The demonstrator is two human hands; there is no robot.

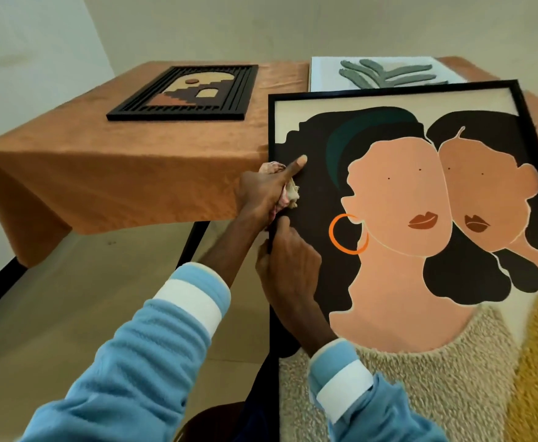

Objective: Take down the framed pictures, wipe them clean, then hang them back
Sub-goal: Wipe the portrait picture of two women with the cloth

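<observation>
Though three framed pictures (183, 92) (385, 74) (420, 218) show, one cloth (291, 194) touches only one.

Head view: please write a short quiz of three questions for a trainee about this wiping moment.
1. True or false: the left hand holds a cloth at the large framed picture.
2. What grips the frame's left edge below the cloth? A. the table; B. the right hand; C. nothing.
3. Fill in: ___ other pictures lie on the table.

Key: 1 true; 2 B; 3 two, the black slatted picture and the leaf picture.
</observation>
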